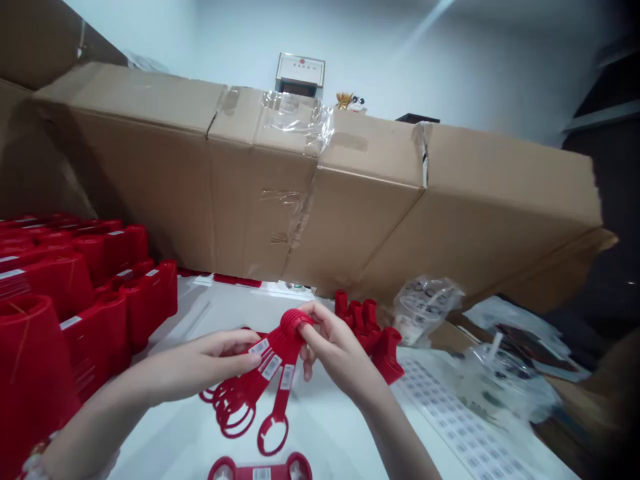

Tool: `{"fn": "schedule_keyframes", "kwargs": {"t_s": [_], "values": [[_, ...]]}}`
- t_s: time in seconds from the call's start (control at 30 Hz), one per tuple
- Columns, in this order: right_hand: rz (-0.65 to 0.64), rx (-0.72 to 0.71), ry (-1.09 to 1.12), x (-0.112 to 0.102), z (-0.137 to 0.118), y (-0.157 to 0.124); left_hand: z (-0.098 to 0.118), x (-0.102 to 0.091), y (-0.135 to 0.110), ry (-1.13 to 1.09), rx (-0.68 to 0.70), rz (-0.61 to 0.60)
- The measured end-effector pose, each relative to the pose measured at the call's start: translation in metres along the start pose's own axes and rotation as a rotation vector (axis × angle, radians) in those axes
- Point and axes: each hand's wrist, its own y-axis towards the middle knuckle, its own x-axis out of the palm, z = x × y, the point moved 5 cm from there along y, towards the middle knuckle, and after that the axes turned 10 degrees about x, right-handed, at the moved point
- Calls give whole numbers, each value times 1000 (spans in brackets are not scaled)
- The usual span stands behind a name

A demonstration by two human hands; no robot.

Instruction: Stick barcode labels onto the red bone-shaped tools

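**Both my hands on one red bundle**

My left hand point(210, 360) is narrow, its fingers pinched closed on the labelled handles of a red plastic bundle point(270, 367); my right hand point(335, 347) curls round the ribbed collar point(296, 325) at the bundle's top end, fingers and thumb wrapped on it; the bundle sits between my two hands, just above the white table point(165, 427); three barcode labels show on its handles; at least four ring ends overlap below them, reaching toward the table, too tangled for an exact count; one separate red piece point(260, 471) with two ring ends lies on the table nearest me; just beyond my right hand stands one cluster of red parts point(367, 330), too jumbled to count; to my left are rows of red tapered containers point(95, 280), at least eight, each with a white label; to my right lie one sheet of small labels point(457, 420) and two clear plastic bags point(425, 310) point(505, 390) with printed pieces inside; one big taped cardboard carton point(310, 187) lies along the table's far side; above it, against the wall, sit one small box point(300, 75) and one gold ornament point(344, 100).
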Motion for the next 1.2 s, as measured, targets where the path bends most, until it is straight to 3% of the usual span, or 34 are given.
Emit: {"fn": "schedule_keyframes", "kwargs": {"t_s": [0.13,0.47,0.77,1.0,1.2], "values": [[84,-6,-93,-7,-5,-9,3,0,5,-10,27,-39],[-43,101,-93,-9,-10,-18,7,-14,4,-45,50,180],[27,44,-141,-4,1,-22,5,0,11,89,53,334],[15,107,-20,-7,-4,-15,1,-11,10,29,46,238],[57,42,-33,-11,-13,-12,0,-9,6,-35,32,131]]}}
